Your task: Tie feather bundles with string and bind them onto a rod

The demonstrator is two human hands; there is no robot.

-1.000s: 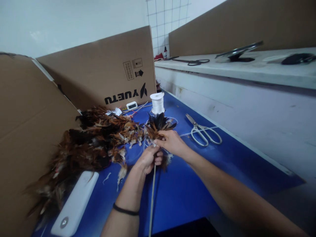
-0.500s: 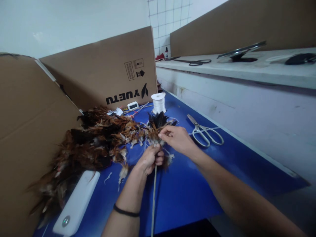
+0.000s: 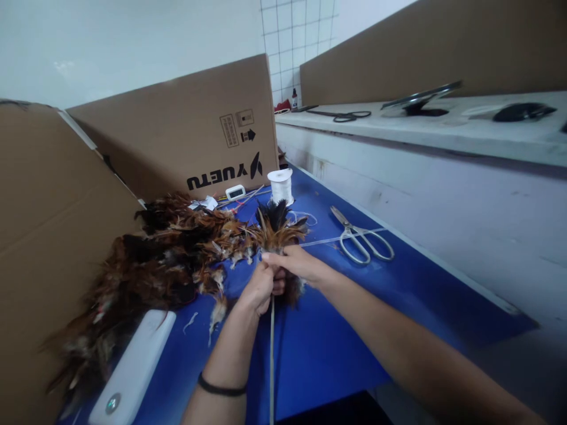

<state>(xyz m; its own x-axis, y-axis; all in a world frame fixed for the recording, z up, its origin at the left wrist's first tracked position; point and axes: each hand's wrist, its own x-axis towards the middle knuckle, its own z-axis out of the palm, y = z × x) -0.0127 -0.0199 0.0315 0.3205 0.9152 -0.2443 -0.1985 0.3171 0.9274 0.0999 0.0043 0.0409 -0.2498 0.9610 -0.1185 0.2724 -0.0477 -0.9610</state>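
My left hand (image 3: 261, 286) is closed round a thin pale stick (image 3: 271, 360) just below a bunch of brown and black feathers (image 3: 277, 230). The stick runs down from my fist toward the bottom edge of the view. My right hand (image 3: 295, 262) lies against the base of the bunch, its thumb over the left thumb and its fingers curled at the feathers. What the right fingertips hold is partly hidden. More feathers hang below the right hand. Behind the bunch stands a white spool of cord (image 3: 280, 188), with loose clear strand near it.
A large pile of feathers (image 3: 155, 265) covers the left of the blue table (image 3: 328, 348). A white power bank (image 3: 135, 366) lies in front of it. Scissors (image 3: 361, 236) rest at the right. Cardboard boxes (image 3: 177, 130) stand behind, and a ledge (image 3: 425, 127) holds a phone.
My right hand has moved down and left from the feathers' side to the base of the bunch, meeting my left hand. The view has shifted slightly.
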